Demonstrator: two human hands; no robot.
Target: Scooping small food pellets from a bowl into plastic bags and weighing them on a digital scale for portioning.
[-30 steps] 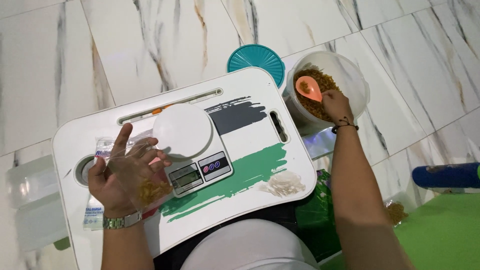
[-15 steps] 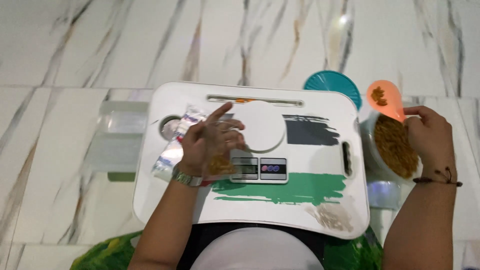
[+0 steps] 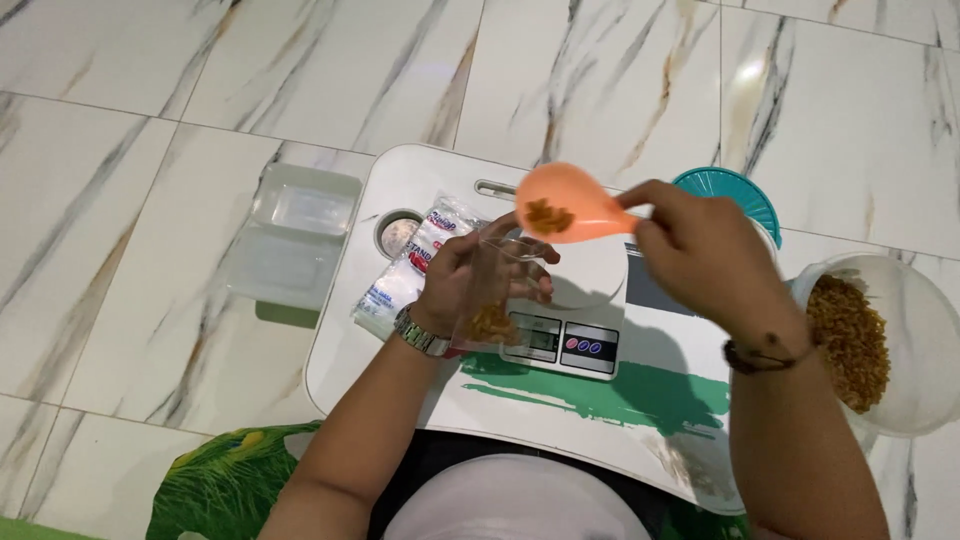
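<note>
A clear plastic bag (image 3: pixel 495 300), some brown bits already in its bottom, is gripped mouth-up by the left hand (image 3: pixel 465 285) over the lap tray's middle, beside the scale (image 3: pixel 570 300). The right hand (image 3: pixel 700 250) pinches an orange scoop (image 3: pixel 570 205) level above the mouth, keeping its load in; the supply bowl (image 3: pixel 920 340) sits off the tray's right edge.

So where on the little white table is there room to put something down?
Bare tray table: the near-left corner, below the packet stack, and the green-streaked strip in front of the scale. It is crowded above the scale, around left hand, right hand and scoop.

One orange scoop (image 3: pixel 570 205), one kitchen scale (image 3: pixel 575 300), one tub of pasta (image 3: pixel 880 345), one teal lid (image 3: pixel 730 195), two hands.
</note>
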